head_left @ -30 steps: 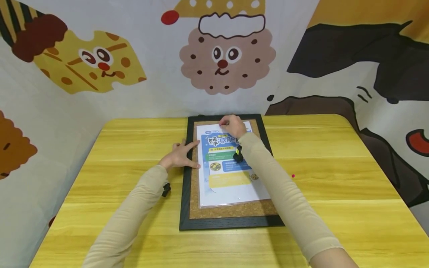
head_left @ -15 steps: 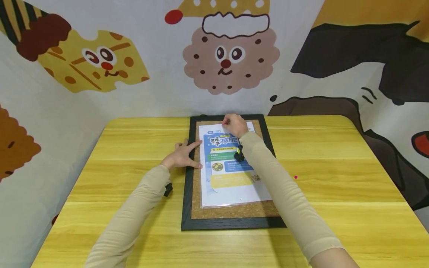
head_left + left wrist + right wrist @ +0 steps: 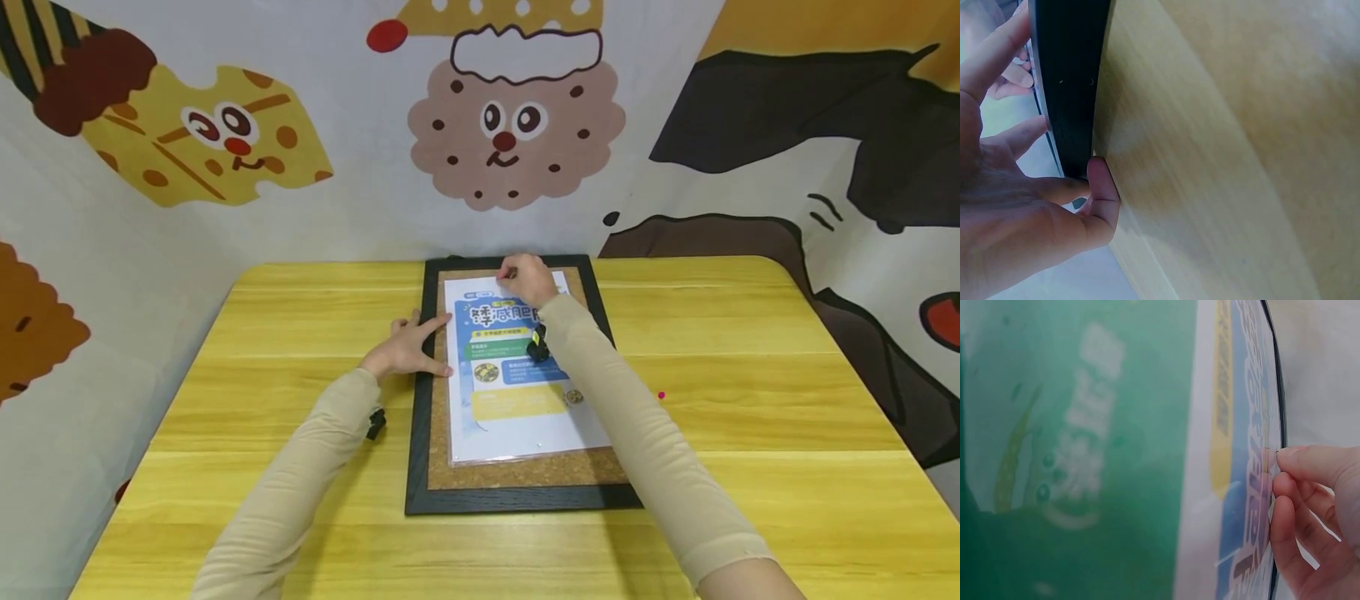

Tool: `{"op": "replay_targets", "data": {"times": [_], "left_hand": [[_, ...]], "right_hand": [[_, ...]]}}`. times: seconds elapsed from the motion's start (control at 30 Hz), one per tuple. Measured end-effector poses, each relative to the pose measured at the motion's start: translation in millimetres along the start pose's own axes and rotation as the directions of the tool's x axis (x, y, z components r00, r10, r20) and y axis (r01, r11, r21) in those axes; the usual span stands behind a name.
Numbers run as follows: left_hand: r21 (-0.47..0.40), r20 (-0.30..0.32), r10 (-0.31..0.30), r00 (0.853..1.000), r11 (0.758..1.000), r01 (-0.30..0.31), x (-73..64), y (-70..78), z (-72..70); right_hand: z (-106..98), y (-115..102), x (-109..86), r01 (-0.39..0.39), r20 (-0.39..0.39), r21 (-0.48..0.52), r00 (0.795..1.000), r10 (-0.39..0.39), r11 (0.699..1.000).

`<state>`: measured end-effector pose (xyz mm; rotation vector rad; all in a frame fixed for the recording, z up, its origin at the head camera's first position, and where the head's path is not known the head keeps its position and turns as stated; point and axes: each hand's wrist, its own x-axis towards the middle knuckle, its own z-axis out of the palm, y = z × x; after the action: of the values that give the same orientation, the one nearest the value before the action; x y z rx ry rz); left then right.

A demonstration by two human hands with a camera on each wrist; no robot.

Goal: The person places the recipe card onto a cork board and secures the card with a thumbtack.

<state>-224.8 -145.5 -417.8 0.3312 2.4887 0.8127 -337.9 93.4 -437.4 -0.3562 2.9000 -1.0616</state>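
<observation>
A laminated poster [image 3: 480,442] with blue, green and yellow panels lies on a black-framed cork board [image 3: 525,475]. My left hand [image 3: 405,348] is spread at the board's left side, thumb and forefinger reaching the poster's left edge. In the left wrist view, its other fingers [image 3: 1100,187] lie along the black frame [image 3: 1066,81]. At the top of the poster, my right hand [image 3: 529,282] pinches a small pin between thumb and forefinger. The pin's thin tip [image 3: 1277,451] shows against the sheet in the right wrist view; its head is hidden by the fingers.
A small pink dot-like piece [image 3: 662,395] lies on the wooden table [image 3: 750,358] right of the board. Behind the table's far edge hangs a white cloth [image 3: 360,217] with cartoon prints. The right sleeve [image 3: 637,417] covers the board's lower right part.
The camera view has shifted slightly. Both hands hold their places on the board, with the right fingers making only a slight movement at the poster's top.
</observation>
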Motion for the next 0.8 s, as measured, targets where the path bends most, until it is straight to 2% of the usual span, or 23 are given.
{"op": "replay_targets", "data": {"times": [0.43,0.8], "left_hand": [[0.012,0.009,0.009,1.000,1.000,-0.009,1.0,0.0,-1.1],[0.017,0.009,0.011,1.000,1.000,-0.011,1.1,-0.7,-1.0]], "right_hand": [[-2.0,3.2,-1.9,0.014,0.006,0.027,1.000,-0.015,1.000],[-1.3,3.4,-0.8,-0.020,0.013,0.076,1.000,0.019,0.997]]}}
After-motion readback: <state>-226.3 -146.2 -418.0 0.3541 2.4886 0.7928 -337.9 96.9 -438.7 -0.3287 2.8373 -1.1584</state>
